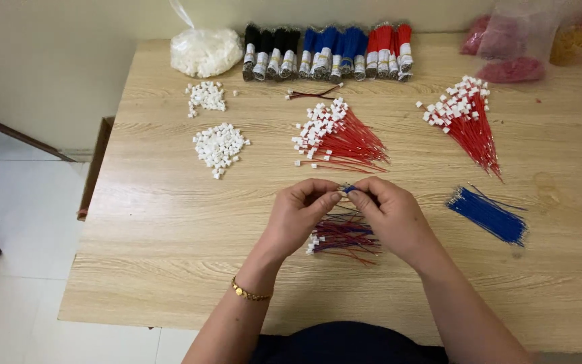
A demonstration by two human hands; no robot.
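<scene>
Pinching: blue wire tip [348, 189], caught between fingertips of left hand [298, 214] and right hand [391, 214], above the surface [170, 236]
Beneath hands: mixed red-blue wire pile [341, 237] with white connectors
Right: blue wire bundle [488, 214]
Beyond: red wire fan [341, 138]
Far left: loose white connectors [218, 145]

A short blue wire [348, 189] sits pinched between the fingertips of both hands, above the middle of the table; only its small blue end is visible. Just under the hands lies a small pile of red-and-blue wires with white connectors [341, 237], spread flat on the wood.
</scene>
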